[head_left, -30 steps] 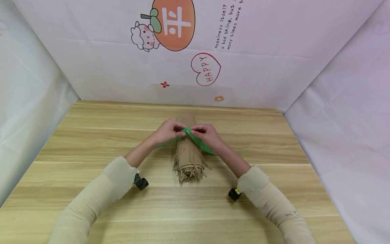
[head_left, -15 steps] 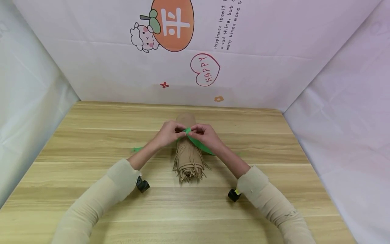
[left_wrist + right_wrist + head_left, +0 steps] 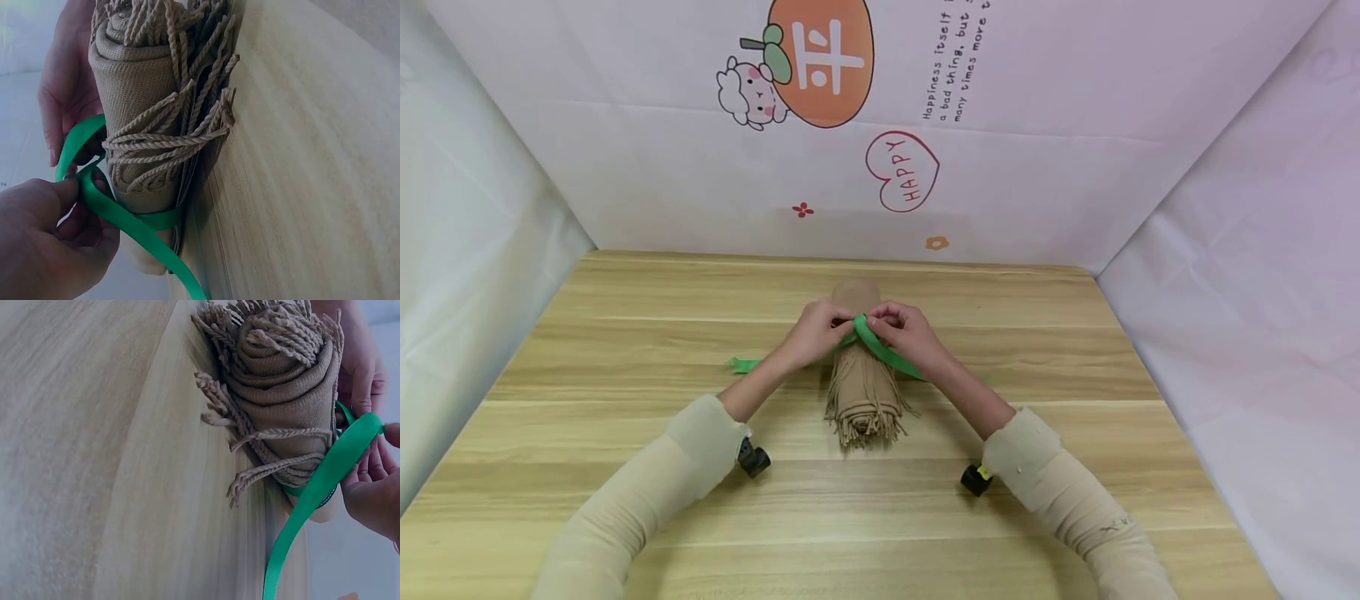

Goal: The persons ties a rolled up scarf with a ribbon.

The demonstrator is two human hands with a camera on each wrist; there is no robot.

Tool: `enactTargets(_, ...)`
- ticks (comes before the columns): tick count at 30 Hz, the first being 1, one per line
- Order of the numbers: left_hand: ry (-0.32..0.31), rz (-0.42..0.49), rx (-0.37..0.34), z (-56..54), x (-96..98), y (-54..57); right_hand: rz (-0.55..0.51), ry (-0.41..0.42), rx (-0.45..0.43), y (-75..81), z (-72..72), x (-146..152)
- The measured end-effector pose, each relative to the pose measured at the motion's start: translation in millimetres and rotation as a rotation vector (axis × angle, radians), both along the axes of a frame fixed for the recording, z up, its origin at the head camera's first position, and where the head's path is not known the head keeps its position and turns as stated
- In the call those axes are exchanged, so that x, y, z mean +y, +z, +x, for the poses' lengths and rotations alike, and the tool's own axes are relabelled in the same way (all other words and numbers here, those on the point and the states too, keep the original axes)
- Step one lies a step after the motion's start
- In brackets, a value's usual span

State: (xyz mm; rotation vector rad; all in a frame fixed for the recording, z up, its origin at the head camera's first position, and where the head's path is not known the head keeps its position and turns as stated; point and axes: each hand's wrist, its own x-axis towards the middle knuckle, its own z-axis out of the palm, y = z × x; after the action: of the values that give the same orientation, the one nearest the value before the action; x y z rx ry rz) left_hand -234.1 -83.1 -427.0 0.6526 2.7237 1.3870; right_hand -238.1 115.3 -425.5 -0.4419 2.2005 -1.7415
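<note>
A rolled tan scarf [image 3: 861,387] with twisted fringe lies on the wooden table, its fringed end toward me. A green ribbon [image 3: 134,228] goes round the roll and crosses on top. With thumb and fingers my left hand [image 3: 815,335] pinches the ribbon just left of the crossing. On the other side my right hand [image 3: 916,337] pinches a ribbon loop [image 3: 350,447] close to the same spot. One ribbon tail runs down to the right under my right wrist; the other tail [image 3: 745,366] shows left of my left wrist. Fingers partly hide the crossing.
The wooden table [image 3: 865,517] ends at a printed white cloth backdrop [image 3: 1037,183]. White cloth also hangs at both sides. Small black wrist cameras, the left one [image 3: 754,458] and right one [image 3: 976,479], stick out below the sleeves.
My left hand has shifted slightly down and right, and the left ribbon tail has come into view beside that wrist. At the crossing, the ribbon now forms a rounder loop toward my right hand.
</note>
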Motion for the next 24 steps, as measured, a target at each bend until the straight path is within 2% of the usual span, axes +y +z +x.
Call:
enactTargets(16,-0.006,0.032,-0.017,2.4,-2.2,-4.5,-0.014,-0.062,-0.047,-10.6,-5.4,3)
enactTargets(24,-0.013,0.04,-0.006,4.1,-2.3,-6.9,0.081,-0.109,0.011,-10.4,-4.2,1)
